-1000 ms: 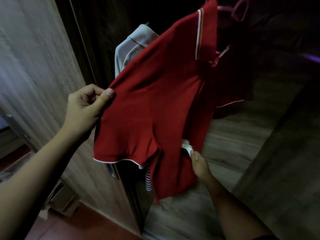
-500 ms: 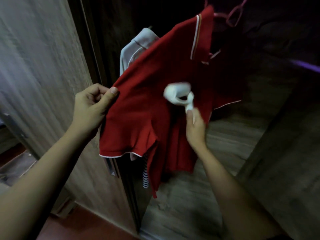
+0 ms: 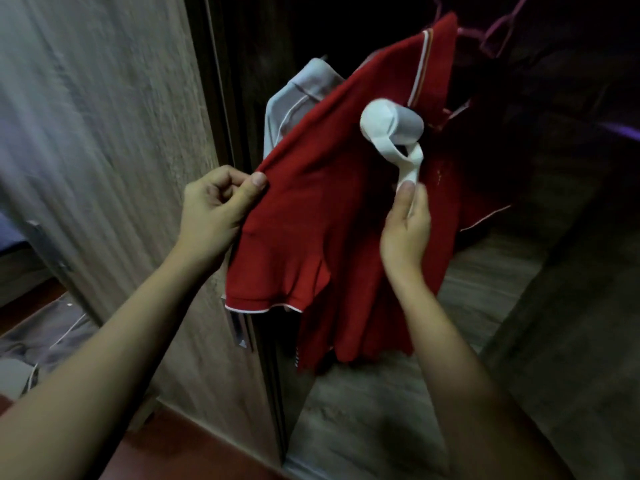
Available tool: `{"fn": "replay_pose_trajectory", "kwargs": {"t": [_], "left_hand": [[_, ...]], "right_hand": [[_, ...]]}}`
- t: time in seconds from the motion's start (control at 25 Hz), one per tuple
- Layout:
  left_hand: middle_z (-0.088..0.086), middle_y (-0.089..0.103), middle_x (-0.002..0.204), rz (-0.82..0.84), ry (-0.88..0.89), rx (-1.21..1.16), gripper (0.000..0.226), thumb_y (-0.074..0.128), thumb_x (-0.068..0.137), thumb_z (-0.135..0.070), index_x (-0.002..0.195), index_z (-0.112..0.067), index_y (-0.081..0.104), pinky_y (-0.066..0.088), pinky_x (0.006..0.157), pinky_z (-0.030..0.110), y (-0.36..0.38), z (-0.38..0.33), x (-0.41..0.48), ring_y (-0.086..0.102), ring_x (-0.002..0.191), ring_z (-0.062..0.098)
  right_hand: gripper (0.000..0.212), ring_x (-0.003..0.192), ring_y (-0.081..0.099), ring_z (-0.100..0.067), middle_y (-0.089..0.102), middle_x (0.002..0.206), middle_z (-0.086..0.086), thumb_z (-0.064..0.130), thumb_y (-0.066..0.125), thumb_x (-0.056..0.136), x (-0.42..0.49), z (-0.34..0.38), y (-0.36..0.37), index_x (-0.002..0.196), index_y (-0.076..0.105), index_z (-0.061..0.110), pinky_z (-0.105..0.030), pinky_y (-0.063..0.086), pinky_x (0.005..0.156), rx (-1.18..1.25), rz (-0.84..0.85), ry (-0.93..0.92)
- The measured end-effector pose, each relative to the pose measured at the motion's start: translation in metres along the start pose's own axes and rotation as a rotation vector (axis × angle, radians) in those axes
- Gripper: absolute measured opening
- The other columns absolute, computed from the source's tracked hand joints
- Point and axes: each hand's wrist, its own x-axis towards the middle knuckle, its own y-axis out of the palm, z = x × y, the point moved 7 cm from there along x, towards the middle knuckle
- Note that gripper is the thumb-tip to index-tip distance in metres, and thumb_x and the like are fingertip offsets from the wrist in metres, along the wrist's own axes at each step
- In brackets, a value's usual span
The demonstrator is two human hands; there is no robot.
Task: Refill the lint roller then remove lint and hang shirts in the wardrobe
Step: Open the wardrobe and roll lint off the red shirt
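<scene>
Red short-sleeved polo shirt (image 3: 311, 220) with white piping on collar and cuffs hangs slanted across the middle of the head view, its collar at the upper right under a pink wire hanger (image 3: 498, 32) that fades into the dark wardrobe interior. The left hand (image 3: 214, 209), left of centre, has its grip clamped on the shirt's shoulder edge, thumb pressed over curled fingers, pulling the cloth out toward the left. The right hand (image 3: 405, 233), right of centre, has its grip closed round the lower end of the handle of a white plastic lint roller (image 3: 391, 129). The roller's pale cylinder sits above that hand, against the red fabric just below the collar. Behind the shirt's upper left edge shows a light grey shirt with white trim (image 3: 294, 105), also hanging. A bit of striped cloth (image 3: 296, 358) peeks out below the red hem. A wood-grain wardrobe door (image 3: 121, 168) fills the left of the frame, blurred, with a metal handle (image 3: 239, 330) on its edge. Grey crumpled fabric (image 3: 41, 337) lies at the lower left. Wood-grain wardrobe floor (image 3: 381, 410) shows beneath the shirt.
</scene>
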Motion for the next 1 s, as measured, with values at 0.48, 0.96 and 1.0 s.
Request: {"fn": "replay_pose_trajectory", "kwargs": {"t": [0.48, 0.96, 1.0], "left_hand": [[-0.013, 0.048, 0.044, 0.018, -0.002, -0.041, 0.023, 0.065, 0.086, -0.025, 0.063, -0.022, 0.058, 0.03, 0.045, 0.016, 0.0, -0.003, 0.0, 0.037, 0.045, -0.002], [-0.015, 0.053, 0.045, 0.008, -0.014, -0.019, 0.023, 0.062, 0.088, -0.019, 0.066, -0.019, 0.056, 0.033, 0.048, 0.013, -0.001, -0.006, 0.001, 0.041, 0.046, -0.005], [-0.016, 0.054, 0.046, 0.005, -0.008, -0.013, 0.023, 0.062, 0.088, -0.018, 0.067, -0.019, 0.056, 0.034, 0.049, 0.012, 0.0, -0.007, 0.001, 0.042, 0.046, -0.005]], "right_hand": [[0.038, 0.063, 0.044, -0.002, 0.048, 0.059, 0.011, 0.046, 0.033, 0.091, -0.122, -0.018, 0.028, 0.084, 0.055, 0.016, -0.03, 0.032, 0.06, -0.003, 0.228, 0.146], [0.051, 0.054, 0.052, -0.015, 0.057, 0.062, -0.007, 0.04, 0.032, 0.092, -0.125, -0.14, 0.029, 0.1, 0.059, -0.002, -0.023, 0.03, 0.054, -0.201, 0.166, 0.137], [0.055, 0.058, 0.06, -0.025, 0.062, 0.064, -0.014, 0.043, 0.031, 0.091, -0.148, -0.165, 0.03, 0.102, 0.06, -0.002, -0.025, 0.034, 0.053, -0.266, 0.21, 0.182]]}}
